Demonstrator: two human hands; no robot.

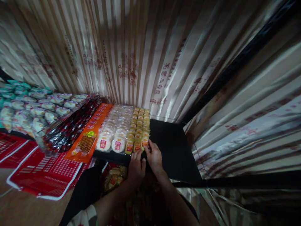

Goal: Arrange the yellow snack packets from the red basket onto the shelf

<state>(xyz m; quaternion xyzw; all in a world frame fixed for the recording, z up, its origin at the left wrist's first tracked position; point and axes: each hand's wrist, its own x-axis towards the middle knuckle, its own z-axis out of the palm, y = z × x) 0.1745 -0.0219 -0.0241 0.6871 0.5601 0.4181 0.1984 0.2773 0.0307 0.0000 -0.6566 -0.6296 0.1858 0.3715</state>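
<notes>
Small yellow-wrapped snack packets [138, 128] stand in tight rows at the front right of the display. My right hand [154, 156] has its thumb and fingers closed at the right edge of the front corner packet [145, 142]. Just left of it, my left hand [136, 168] rests against the lower front of the same rows, fingertips on the packets, thumb apart and nothing visible in the palm. Round white packaged cakes [118, 143] with red labels form two columns beside the yellow ones. The packets' lower edges are partly hidden by my fingers.
A black board [175, 153] carries the rows. Leftward lie orange snack bags [86, 142], dark red wrapped packs [68, 133] and white-and-green packets [35, 102]. Red baskets [48, 174] stand below; more yellow packets [114, 179] are under my left arm. Printed curtains [131, 47] hang behind.
</notes>
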